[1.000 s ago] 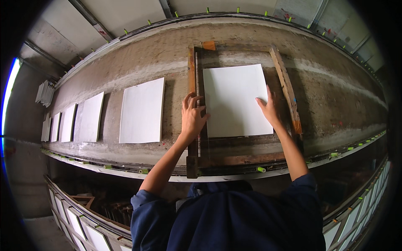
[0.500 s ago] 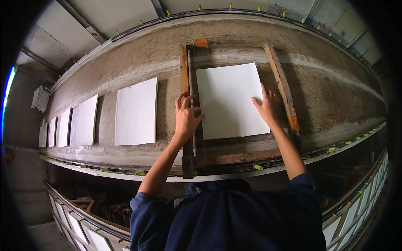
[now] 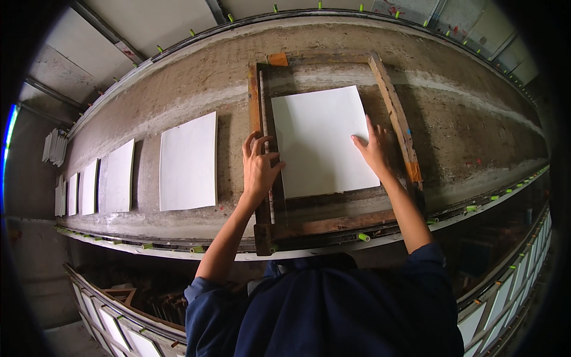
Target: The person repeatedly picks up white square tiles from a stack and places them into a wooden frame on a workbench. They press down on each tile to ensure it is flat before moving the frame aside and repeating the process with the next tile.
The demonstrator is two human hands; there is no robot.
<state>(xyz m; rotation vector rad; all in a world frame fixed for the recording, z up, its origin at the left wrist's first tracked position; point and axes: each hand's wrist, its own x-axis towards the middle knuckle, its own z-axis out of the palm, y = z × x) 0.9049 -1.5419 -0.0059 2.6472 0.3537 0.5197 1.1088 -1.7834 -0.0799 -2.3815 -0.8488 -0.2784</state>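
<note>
A white sheet lies on the long stained table, inside a worn wooden frame. My left hand rests over the frame's left bar, its fingers bent but apart and its thumb reaching to the sheet's left edge. At the sheet's right edge is my right hand, fingers spread and thumb over the paper. Neither hand grips anything that I can see. Whether a fine mesh spans the frame I cannot tell.
More white sheets, the nearest a large one, lie in a row leftward along the table. Green pegs line both table rails. Orange tape marks the frame's far left corner. Behind me, another rack holds white panels.
The whole view has shifted slightly, so the table and sheets appear a little further left. Both hands stay at the same edges of the sheet and frame.
</note>
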